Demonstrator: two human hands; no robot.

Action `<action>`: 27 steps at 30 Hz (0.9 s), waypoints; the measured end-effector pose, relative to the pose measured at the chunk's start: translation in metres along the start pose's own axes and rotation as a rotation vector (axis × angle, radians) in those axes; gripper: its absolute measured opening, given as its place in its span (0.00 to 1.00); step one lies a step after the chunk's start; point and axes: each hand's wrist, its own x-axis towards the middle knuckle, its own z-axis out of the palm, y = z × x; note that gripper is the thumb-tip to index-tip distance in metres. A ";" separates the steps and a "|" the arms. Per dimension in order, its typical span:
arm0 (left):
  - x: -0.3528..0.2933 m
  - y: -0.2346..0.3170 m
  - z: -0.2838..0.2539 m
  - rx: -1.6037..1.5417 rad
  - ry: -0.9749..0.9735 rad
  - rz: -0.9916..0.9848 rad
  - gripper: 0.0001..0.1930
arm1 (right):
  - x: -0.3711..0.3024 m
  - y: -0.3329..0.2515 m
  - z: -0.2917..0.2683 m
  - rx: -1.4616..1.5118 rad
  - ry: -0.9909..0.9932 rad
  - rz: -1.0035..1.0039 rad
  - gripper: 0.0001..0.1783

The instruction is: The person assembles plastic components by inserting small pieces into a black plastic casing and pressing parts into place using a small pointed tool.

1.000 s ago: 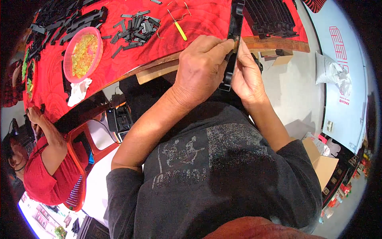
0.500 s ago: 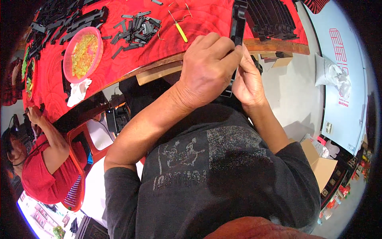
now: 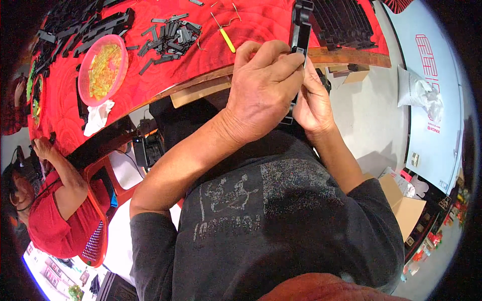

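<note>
The person's left hand (image 3: 263, 88) and right hand (image 3: 314, 103) press together, both clamped on a long black plastic strip (image 3: 301, 30), apparently steadying it upright for fitting. It rises between their fingertips, above the red-covered tabletop (image 3: 165, 75) edge, near loose black clips (image 3: 170, 37).

You hold a black strip (image 3: 301, 30) over a red cloth (image 3: 150, 80) with a faint swirl pattern. Far left on it sits a pink bowl (image 3: 103, 67) of yellow-green bits, a white rag (image 3: 96, 116) just near of it. Dark grey clips (image 3: 168, 40) lie scattered far of you, beside a yellow-handled tool (image 3: 227, 40). Your shirt (image 3: 281, 226) is charcoal with a faded grey print. The person at left wears red (image 3: 50, 226).
</note>
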 end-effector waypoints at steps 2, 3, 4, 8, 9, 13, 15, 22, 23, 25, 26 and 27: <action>-0.003 -0.002 0.002 0.006 0.002 0.003 0.11 | 0.000 0.002 0.001 -0.006 0.002 -0.005 0.27; -0.003 -0.002 0.003 0.011 0.005 0.006 0.11 | 0.000 0.002 0.001 -0.013 0.003 -0.012 0.27; -0.003 -0.002 0.001 0.010 0.005 0.007 0.11 | 0.000 0.002 -0.001 -0.013 0.004 -0.013 0.27; -0.004 0.001 -0.003 0.034 -0.051 -0.031 0.13 | -0.002 0.002 -0.005 -0.005 -0.050 -0.023 0.28; -0.005 0.002 -0.005 0.037 -0.060 -0.043 0.13 | -0.002 0.003 -0.005 0.003 -0.094 -0.031 0.28; -0.004 0.001 -0.006 0.035 -0.080 -0.046 0.12 | -0.003 0.004 0.000 -0.041 -0.020 -0.006 0.28; -0.004 0.001 -0.007 0.030 -0.095 -0.026 0.12 | -0.004 0.004 0.003 -0.054 0.009 -0.025 0.28; -0.003 -0.001 -0.007 0.057 -0.055 -0.029 0.14 | -0.003 0.006 0.004 -0.063 -0.015 -0.048 0.29; -0.004 -0.001 -0.008 0.054 -0.055 -0.029 0.14 | -0.003 0.006 0.004 -0.054 -0.021 -0.044 0.29; -0.003 -0.002 -0.009 0.049 -0.056 -0.029 0.15 | -0.003 0.007 0.005 -0.044 -0.025 -0.042 0.30; 0.000 -0.005 -0.010 0.058 -0.016 -0.016 0.12 | -0.003 0.007 0.006 -0.040 -0.041 -0.051 0.30; 0.002 -0.006 -0.011 0.066 0.024 -0.003 0.10 | -0.003 0.008 0.007 -0.036 -0.055 -0.061 0.30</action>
